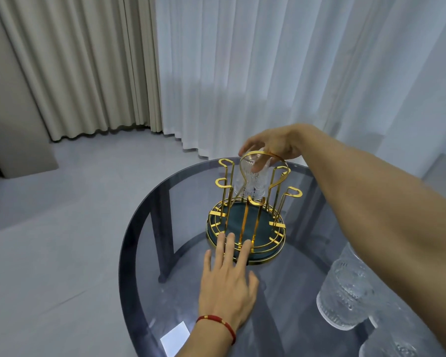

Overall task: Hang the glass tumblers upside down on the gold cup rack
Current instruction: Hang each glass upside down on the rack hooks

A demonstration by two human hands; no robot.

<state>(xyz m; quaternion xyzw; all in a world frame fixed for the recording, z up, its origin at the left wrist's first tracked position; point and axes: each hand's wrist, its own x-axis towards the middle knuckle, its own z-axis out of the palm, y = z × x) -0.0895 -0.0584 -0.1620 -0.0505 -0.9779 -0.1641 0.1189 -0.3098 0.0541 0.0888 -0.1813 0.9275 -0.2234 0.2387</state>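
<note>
The gold cup rack (245, 222) with a dark green round base stands on the round smoked-glass table (180, 292). My right hand (273, 146) reaches over the far side of the rack and grips the bottom of a ribbed glass tumbler (251, 180), held upside down over a far prong among the gold wires. My left hand (228, 276) lies flat with fingers spread, fingertips resting on the near rim of the rack's base. A second ribbed tumbler (345, 292) stands at the table's right, and another tumbler (389, 343) shows at the bottom right edge.
Several gold prongs (291, 195) of the rack carry nothing. Beige and white sheer curtains (216, 73) hang behind the table. Grey floor (49, 228) lies to the left. A red bracelet (218, 323) circles my left wrist.
</note>
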